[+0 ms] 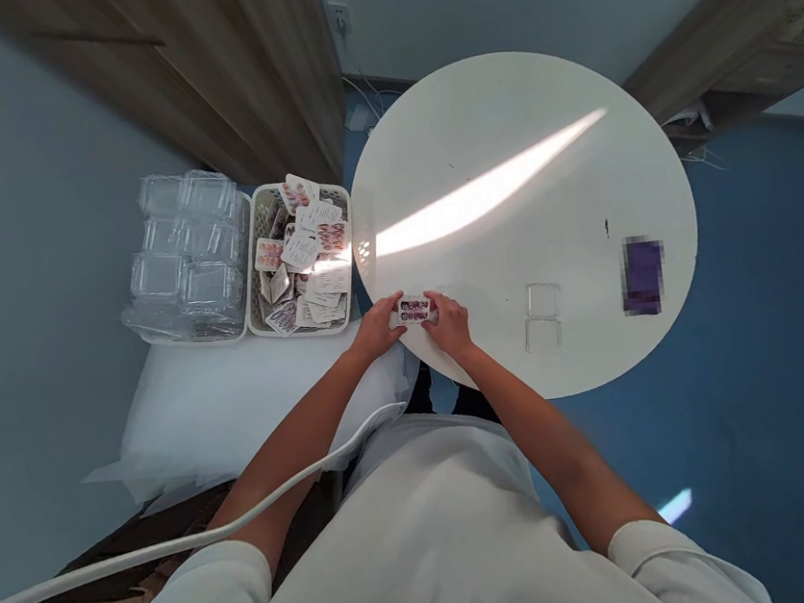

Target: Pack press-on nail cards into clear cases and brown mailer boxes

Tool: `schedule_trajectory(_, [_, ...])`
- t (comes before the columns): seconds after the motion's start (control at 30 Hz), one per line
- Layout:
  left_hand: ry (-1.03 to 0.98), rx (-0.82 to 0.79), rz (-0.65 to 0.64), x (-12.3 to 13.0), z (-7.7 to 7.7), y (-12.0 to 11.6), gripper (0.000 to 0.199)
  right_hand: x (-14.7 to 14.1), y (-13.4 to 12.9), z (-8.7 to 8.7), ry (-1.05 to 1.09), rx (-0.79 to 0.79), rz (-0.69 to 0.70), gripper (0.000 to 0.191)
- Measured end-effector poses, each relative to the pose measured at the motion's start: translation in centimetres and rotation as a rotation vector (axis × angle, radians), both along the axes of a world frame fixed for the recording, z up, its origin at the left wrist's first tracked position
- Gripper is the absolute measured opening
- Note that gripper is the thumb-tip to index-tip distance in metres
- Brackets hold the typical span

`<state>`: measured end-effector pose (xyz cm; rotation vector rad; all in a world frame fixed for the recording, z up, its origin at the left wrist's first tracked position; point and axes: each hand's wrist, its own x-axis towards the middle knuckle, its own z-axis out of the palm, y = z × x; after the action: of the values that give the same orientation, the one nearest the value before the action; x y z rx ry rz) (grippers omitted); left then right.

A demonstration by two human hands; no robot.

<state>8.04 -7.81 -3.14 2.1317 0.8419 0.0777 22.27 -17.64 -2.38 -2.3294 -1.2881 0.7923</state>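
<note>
Near the front left edge of the round white table (pixel 548 178), my left hand (pixel 378 327) and my right hand (pixel 450 322) hold a small white card (pixel 414 311) between them. Two rows of dark red and purple shapes are printed or mounted on it; which of these I cannot tell. The fingers of each hand close on one end of the card. To the right on the tabletop lies an open clear plastic case (pixel 543 316), its two halves spread flat.
Left of the table, a white basket (pixel 251 299) holds a jumble of similar cards (pixel 301 251). Beside it stand stacked clear plastic boxes (pixel 182 244). A purple, blurred-out object (pixel 643 276) lies on the table's right side. A white cable (pixel 253 520) crosses over my left arm.
</note>
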Motion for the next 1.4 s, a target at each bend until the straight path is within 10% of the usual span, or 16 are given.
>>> schedule_trajectory(0.7, [0.041,0.048,-0.038,0.6,1.7,-1.3,0.067,3.4,-2.5,0.9,0.243,0.068,0.184,0.066])
schedule_trajectory(1.0, [0.043,0.208,-0.173,6.3,4.5,-7.3,0.065,8.5,-10.8,3.6,-0.032,0.131,0.097,0.062])
schedule_trajectory(1.4, [0.100,0.221,-0.242,14.7,3.9,-14.1,0.066,16.1,-18.7,3.1,-0.010,-0.013,0.056,0.064])
